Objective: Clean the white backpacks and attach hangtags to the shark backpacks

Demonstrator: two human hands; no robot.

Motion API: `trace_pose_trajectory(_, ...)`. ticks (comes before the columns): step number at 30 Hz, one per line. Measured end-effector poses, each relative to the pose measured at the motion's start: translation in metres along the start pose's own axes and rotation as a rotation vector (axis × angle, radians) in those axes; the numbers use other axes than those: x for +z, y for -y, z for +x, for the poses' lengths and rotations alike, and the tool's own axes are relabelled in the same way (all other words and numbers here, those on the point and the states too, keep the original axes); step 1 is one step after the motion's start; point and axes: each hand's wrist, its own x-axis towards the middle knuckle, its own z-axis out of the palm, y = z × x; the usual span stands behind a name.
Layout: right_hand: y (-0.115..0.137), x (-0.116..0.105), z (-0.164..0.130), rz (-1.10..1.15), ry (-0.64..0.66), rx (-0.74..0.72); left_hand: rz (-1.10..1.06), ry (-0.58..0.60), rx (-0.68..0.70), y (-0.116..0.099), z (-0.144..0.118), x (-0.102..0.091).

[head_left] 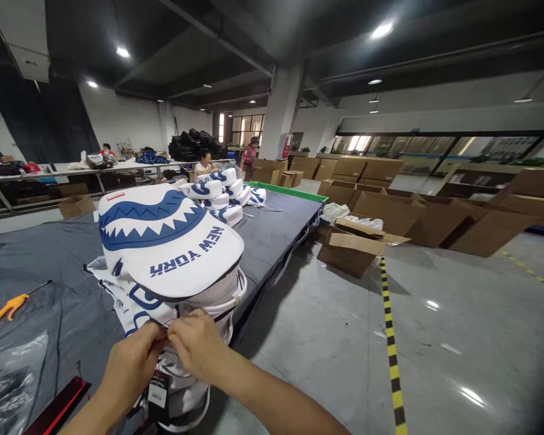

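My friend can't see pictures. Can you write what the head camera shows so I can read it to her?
Two hands, left and right, pinch something small at the front of a white bag with blue shark teeth and "NEW YORK" on its lid. The bag stands on a grey table; cardboard boxes sit on the floor beyond.

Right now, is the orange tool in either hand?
No: the orange tool lies on the table, left of both hands, which pinch the white bag.
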Motion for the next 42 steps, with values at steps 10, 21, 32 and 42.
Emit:
trace_pose_trajectory(10,0.009,-0.005,-0.002,0.287,-0.075,0.207,0.037,0.048,-0.082,-0.007,0.003,-0.01)
trace_pose_trajectory(21,0.011,-0.006,-0.007,0.492,-0.175,0.259,0.07,0.115,-0.048,-0.017,0.009,-0.016)
trace_pose_trajectory(32,0.004,-0.007,-0.008,0.597,-0.191,0.242,-0.01,0.233,-0.008,-0.016,0.012,-0.015)
trace_pose_trajectory(42,-0.001,-0.01,-0.004,0.602,-0.181,0.248,0.042,0.171,0.072,-0.016,0.018,-0.013)
